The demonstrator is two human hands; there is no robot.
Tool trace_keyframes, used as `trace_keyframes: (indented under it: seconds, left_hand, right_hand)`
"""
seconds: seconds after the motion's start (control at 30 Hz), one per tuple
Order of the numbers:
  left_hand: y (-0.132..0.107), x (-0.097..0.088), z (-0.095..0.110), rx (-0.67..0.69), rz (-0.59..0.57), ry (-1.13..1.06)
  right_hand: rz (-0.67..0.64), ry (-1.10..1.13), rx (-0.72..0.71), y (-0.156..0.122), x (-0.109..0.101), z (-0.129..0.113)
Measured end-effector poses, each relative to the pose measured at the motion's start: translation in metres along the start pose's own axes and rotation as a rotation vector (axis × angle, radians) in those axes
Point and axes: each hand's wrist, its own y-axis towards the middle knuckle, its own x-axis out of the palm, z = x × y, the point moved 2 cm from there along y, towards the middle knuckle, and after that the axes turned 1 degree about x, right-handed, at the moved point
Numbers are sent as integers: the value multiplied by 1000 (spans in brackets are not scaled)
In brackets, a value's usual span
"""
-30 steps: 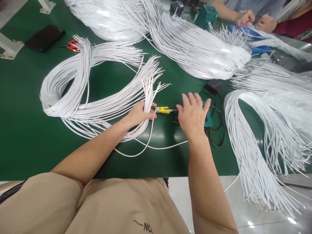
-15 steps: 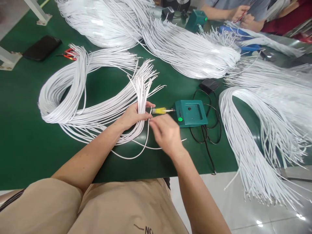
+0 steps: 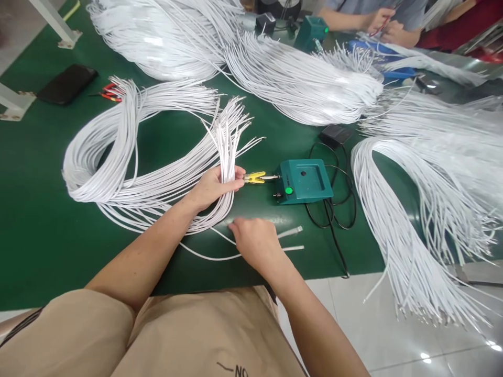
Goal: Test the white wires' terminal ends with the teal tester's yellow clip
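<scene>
A thick bundle of white cables (image 3: 227, 157) stands bent upward in my left hand (image 3: 214, 187), whose thumb and fingers wrap round it. Just right of those fingertips is a yellow-handled clip (image 3: 255, 178), joined by a metal tip to a teal box (image 3: 306, 180) with a lit green button. My right hand (image 3: 255, 238) is low over the table, its fingers curled; whatever they hold is hidden. Two loose white cables (image 3: 290, 233) run under or behind this hand, and their ends poke out to its right.
Coiled white cables (image 3: 90, 167) lie at left, with red-handled pliers (image 3: 112, 92) and a black phone (image 3: 67, 85) behind. More cable bundles (image 3: 306, 78) fill the back and right side (image 3: 408, 209). A black cord (image 3: 334, 241) trails from the box. Across the table, a person's hands (image 3: 387, 26) hold a red-handled tool.
My right hand has moved down, away from the yellow clip and my left hand. The cable it held up there now lies low, its end to the right. My left hand keeps its hold.
</scene>
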Motion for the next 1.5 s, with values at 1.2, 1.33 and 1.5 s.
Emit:
trace_keyframes:
  seconds: [1.2,1.33,1.5]
  left_hand:
    - [-5,5,12,44,-69,83]
    - [-5,6,10,53,-79,47]
    - [-4,9,6,38,-83,-64]
  right_hand:
    - [340,1176,272,64,-31,36]
    - [283,1473,281,62,-28,36]
    - [127,1831,364,62,-20,33]
